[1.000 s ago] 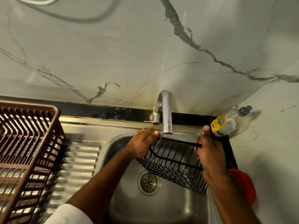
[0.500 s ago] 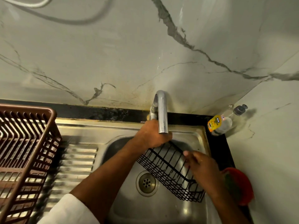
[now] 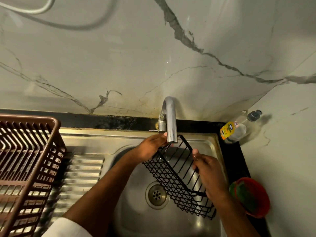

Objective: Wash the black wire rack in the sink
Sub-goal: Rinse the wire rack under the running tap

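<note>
Here both hands hold the black wire rack over the sink: left hand grips its far end under the tap, right hand curled round the right rim. Drain below; soap btl at far-right corner.

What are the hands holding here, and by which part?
Both hold the black wire rack over the sink: left hand at its far end under the tap, right hand on its right long rim.

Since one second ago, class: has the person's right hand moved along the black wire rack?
Yes. The right hand has slid from the rack's far corner near the soap bottle back toward the person.
</note>
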Motion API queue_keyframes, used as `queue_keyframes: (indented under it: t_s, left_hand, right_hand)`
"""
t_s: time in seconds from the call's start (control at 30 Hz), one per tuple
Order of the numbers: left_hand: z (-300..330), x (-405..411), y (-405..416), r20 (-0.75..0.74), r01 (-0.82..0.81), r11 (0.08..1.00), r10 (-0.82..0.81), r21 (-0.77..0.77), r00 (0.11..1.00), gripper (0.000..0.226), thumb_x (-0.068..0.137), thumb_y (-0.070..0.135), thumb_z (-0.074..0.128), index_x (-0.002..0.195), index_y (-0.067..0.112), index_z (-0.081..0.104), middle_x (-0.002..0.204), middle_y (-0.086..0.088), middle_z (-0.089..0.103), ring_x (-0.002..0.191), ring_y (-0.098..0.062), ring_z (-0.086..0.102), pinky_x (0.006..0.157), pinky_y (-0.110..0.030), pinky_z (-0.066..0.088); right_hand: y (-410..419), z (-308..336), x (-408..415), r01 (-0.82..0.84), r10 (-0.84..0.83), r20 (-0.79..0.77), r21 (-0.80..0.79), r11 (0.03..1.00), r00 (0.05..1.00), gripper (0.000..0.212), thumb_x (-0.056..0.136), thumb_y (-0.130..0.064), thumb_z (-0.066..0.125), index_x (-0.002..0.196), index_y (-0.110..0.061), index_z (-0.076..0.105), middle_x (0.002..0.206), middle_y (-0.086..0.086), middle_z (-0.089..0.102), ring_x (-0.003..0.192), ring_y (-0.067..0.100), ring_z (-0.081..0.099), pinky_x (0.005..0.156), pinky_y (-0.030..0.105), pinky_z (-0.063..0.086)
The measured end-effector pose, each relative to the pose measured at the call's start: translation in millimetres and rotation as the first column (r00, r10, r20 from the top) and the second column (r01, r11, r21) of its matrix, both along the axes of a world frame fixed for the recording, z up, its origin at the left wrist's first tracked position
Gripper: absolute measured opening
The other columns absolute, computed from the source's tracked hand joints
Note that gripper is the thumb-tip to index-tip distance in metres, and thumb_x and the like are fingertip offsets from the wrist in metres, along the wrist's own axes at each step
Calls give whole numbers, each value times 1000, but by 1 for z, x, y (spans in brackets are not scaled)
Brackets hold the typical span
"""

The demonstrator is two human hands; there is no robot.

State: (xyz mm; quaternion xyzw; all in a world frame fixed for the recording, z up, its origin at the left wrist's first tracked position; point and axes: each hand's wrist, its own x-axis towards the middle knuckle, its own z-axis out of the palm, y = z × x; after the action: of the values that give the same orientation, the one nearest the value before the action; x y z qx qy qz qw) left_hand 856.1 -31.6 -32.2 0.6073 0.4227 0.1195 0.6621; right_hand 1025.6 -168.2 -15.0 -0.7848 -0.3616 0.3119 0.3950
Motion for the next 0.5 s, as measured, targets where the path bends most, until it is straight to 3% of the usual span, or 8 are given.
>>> queue_keyframes:
  t_s: [0.13,0.23,0.37,0.43,0.5]
  left_hand:
    - [4,4,-2,6,-77,997,77,-19,997,14,106,30,51,113,23,61,102,5,63,99,-14,62,94,-33,49]
    - [6,11,-1,41,-91,996,91,13,995,5,101,27,59,97,29,62,99,-2,65,99,-26,64,95,-43,53]
    - [20,28,-14,-106,41,952,-9,302,994,26,105,41,50,86,28,61,85,-1,66,81,-17,66,84,-41,59]
    - [28,37,-26,-109,96,943,-64,318,992,40,108,42,39,93,16,64,86,-8,67,78,-21,65,82,-43,59]
    - [30,44,-34,-137,104,956,-68,275,988,45,109,42,32,109,12,65,95,-12,70,84,-24,67,85,-43,59]
  right_hand:
    - [-2,-3,-9,30,-30,19,41,999,999,53,88,-64,44,55,-24,49,46,-7,45,46,4,42,56,26,35]
    - [2,-4,-8,15,-19,43,96,995,999,59,95,-61,40,61,-16,56,56,5,57,51,13,51,59,30,41]
    - [19,-2,-20,6,-50,193,222,975,980,62,97,-65,41,68,-16,66,55,-1,58,53,11,53,53,24,39]
    - [26,-5,-29,24,-92,317,213,977,944,71,97,-69,32,62,-16,65,52,-1,57,50,12,54,50,28,39]
    - [30,-6,-33,66,-122,340,169,983,932,78,99,-70,20,59,-18,63,51,-2,57,50,13,57,50,28,40]
